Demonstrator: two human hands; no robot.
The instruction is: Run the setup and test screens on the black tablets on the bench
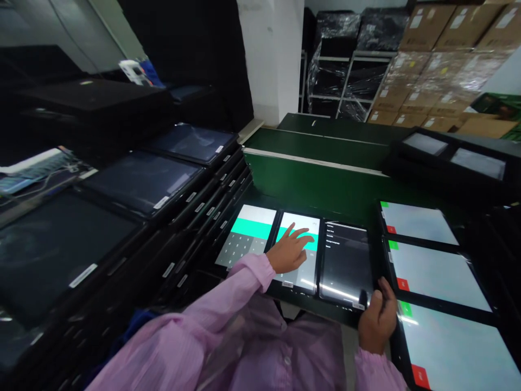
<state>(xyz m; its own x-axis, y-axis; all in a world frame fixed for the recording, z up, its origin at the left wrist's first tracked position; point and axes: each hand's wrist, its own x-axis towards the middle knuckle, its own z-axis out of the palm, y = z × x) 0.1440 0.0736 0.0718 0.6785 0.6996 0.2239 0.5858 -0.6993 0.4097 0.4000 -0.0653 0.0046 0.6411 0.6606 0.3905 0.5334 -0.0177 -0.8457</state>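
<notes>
Three tablets lie side by side on the green bench in front of me. My left hand, in a pink sleeve, hovers over the middle tablet with its fingers spread, touching the screen's green band. The left tablet shows a keypad under a green band. My right hand curls round the near right corner of the dark-screened tablet, which shows a short menu of white text.
Stacks of dark tablets fill the left side. Three lit tablets with green and red corner marks lie on the right. A black tray holds two more screens. Wrapped cardboard boxes stand behind the green bench.
</notes>
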